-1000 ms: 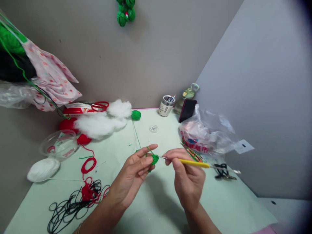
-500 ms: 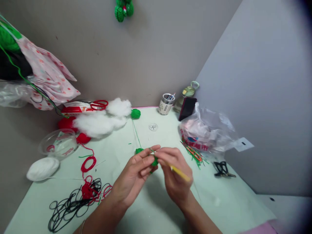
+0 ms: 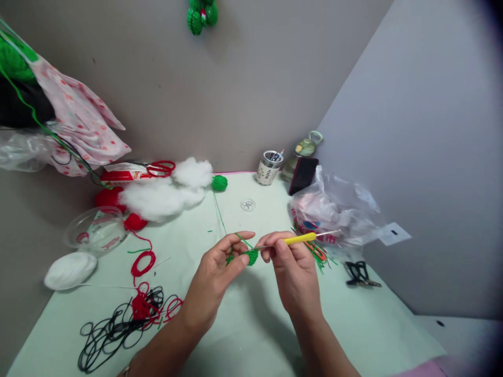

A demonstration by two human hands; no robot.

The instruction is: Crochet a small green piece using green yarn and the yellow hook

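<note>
Between thumb and fingers, my left hand (image 3: 214, 277) pinches a small green crochet piece (image 3: 252, 256). Green yarn (image 3: 220, 212) runs over its raised index finger and back to a green yarn ball (image 3: 219, 183). My right hand (image 3: 296, 272) is closed around a crochet hook (image 3: 301, 239) with a yellow handle and metal ends. The hook lies nearly level, its left tip at the upper edge of the crochet piece. Whether the tip sits inside a stitch is too small to tell. My left fingers hide part of the green piece.
Left are white stuffing (image 3: 161, 199), red-handled scissors (image 3: 161, 168), a clear plastic bowl (image 3: 94, 230), white yarn (image 3: 70, 271) and tangled black cord (image 3: 113, 335). Right are a pen tin (image 3: 269, 168), a phone (image 3: 304, 176), a plastic bag (image 3: 334, 209) and a black claw clip (image 3: 360, 274).
The hook has swung from pointing down toward me to nearly level, its far end now to the right. My right hand has turned with it. My left index finger has lifted the yarn.
</note>
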